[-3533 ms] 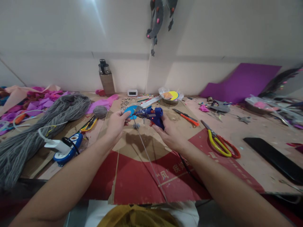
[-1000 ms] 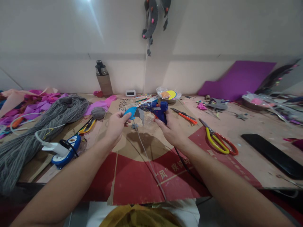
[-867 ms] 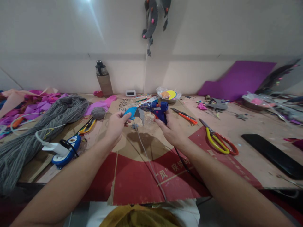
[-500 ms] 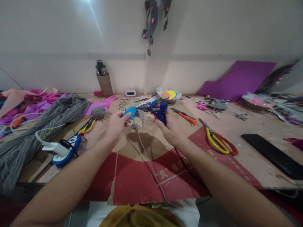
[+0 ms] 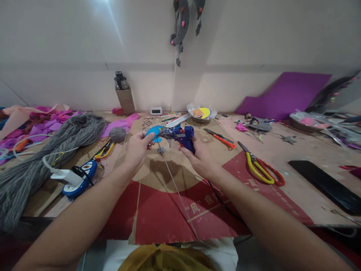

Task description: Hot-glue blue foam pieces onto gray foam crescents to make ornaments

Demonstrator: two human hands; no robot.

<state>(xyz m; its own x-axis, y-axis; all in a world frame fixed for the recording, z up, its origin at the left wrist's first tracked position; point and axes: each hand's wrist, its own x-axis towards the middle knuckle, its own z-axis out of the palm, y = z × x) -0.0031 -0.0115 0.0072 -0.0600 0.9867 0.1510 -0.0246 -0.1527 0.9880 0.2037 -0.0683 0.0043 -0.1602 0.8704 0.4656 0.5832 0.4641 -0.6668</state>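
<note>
My left hand (image 5: 140, 146) pinches a curved blue piece (image 5: 153, 132) with a grey layer along its right side. A strand of grey yarn (image 5: 175, 183) runs from that piece down toward the table's front edge. My right hand (image 5: 197, 155) is wrapped round the grip of a dark blue hot glue gun (image 5: 183, 136), whose small red light is lit. Its nozzle points left, over the blue piece; whether the tip touches it I cannot tell. A small grey star (image 5: 161, 150) lies on the cardboard below the held piece.
Yellow-and-red scissors (image 5: 261, 165), an orange utility knife (image 5: 220, 138) and a black phone-like slab (image 5: 324, 184) lie to the right. At left are a grey yarn hank (image 5: 70, 139), a blue power strip (image 5: 80, 180) and a yellow cutter (image 5: 105, 148). Red-printed cardboard (image 5: 160, 214) covers the middle.
Over the last half second the glue gun has moved left and slightly down, its nozzle now over the blue piece. My left hand stays nearly in place, the blue piece turned a little.
</note>
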